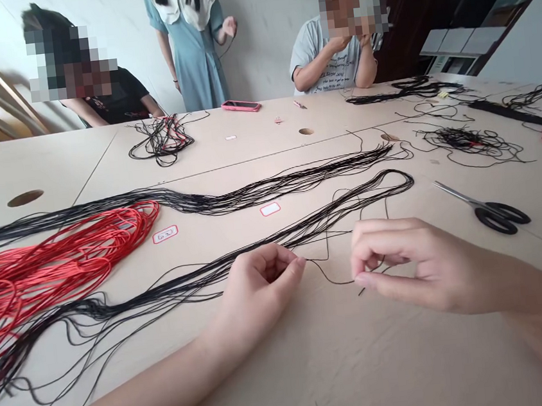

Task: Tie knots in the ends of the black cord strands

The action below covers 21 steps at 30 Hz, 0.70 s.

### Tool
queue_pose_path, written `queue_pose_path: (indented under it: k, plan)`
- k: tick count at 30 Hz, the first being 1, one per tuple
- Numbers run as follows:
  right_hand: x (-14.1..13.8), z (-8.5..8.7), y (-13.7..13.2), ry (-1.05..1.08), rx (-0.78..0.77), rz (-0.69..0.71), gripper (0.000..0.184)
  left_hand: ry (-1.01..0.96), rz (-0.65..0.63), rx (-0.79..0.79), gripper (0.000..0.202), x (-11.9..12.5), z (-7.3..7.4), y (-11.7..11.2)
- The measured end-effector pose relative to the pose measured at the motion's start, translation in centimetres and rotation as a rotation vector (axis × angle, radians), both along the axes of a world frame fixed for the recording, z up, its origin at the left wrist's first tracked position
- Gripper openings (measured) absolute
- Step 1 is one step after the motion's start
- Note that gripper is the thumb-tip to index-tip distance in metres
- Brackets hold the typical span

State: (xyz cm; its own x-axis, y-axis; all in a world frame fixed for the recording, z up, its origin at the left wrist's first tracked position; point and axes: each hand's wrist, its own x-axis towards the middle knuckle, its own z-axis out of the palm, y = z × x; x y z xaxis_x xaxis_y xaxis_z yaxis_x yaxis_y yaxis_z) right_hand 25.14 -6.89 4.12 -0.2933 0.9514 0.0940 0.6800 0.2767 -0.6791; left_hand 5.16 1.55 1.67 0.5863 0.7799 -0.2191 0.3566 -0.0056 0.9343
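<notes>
My left hand (260, 281) is curled, its thumb and forefinger pinching a thin black cord (330, 277) that sags across to my right hand (403, 263). My right hand pinches the same cord near its loose end, with the other fingers bent. Both hands rest low over the pale wooden table (346, 363). Just behind my left hand lies a long bundle of black cords (275, 238), stretching from the left edge to the right. A second black bundle (231, 194) lies further back.
A heap of red cords (49, 265) covers the left side. Black-handled scissors (489, 209) lie to the right. Two small white labels (165, 234) sit mid-table, and a pink phone (240, 106) lies at the far side. Three people are at the far edge, with more cord tangles (160, 140).
</notes>
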Motion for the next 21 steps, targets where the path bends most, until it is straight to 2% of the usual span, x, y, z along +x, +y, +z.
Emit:
queue_pose_path:
  k: [6, 10, 17, 21]
  plan:
    - [-2.0, -1.9, 0.8, 0.103, 0.036, -0.118, 0.007, -0.008, -0.169, 0.097, 0.019, -0.2, -0.3, 0.0]
    - [-2.1, -2.7, 1.4, 0.112, 0.063, -0.193, 0.008, 0.02, -0.206, 0.099, 0.017, -0.3, -0.2, 0.0]
    - [-2.5, -3.2, 1.8, 0.089, 0.069, -0.182, 0.008, 0.013, -0.262, 0.009, 0.015, -0.3, -0.2, 0.0]
    - [-2.7, -3.4, 1.8, 0.061, 0.075, -0.203, 0.008, 0.03, -0.271, 0.024, 0.021, -0.2, -0.2, -0.1]
